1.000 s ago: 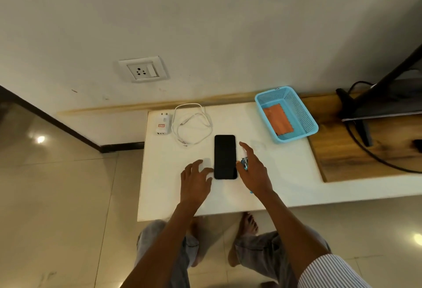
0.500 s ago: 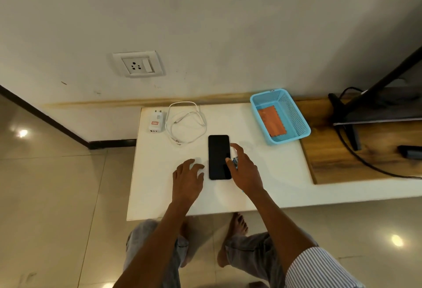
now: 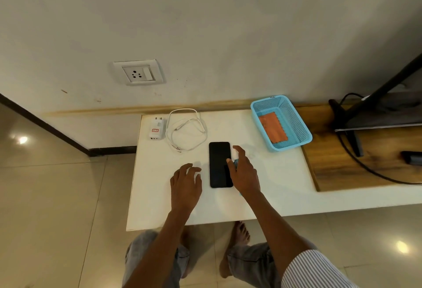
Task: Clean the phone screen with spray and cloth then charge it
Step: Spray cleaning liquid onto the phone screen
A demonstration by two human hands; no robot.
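A black phone (image 3: pixel 218 162) lies screen up on the white table (image 3: pixel 274 187). My right hand (image 3: pixel 244 171) hovers at the phone's right edge, closed around a small spray bottle (image 3: pixel 235 162) that is mostly hidden; only a bluish bit shows. My left hand (image 3: pixel 186 181) rests on the table just left of the phone, fingers spread, holding nothing. An orange cloth (image 3: pixel 272 129) lies in the blue basket (image 3: pixel 296 125). A white charger (image 3: pixel 156 129) and a coiled white cable (image 3: pixel 186 131) sit at the table's back left. A wall socket (image 3: pixel 138 74) is above them.
A wooden board (image 3: pixel 365 162) lies right of the table, with a black stand (image 3: pixel 351 118) and a black cable (image 3: pixel 370 169) on it. My bare feet and knees are under the table's near edge.
My right hand with the spray bottle has shifted left to the phone's right edge. My left hand has drawn slightly away from the phone. The camera view has drifted a little.
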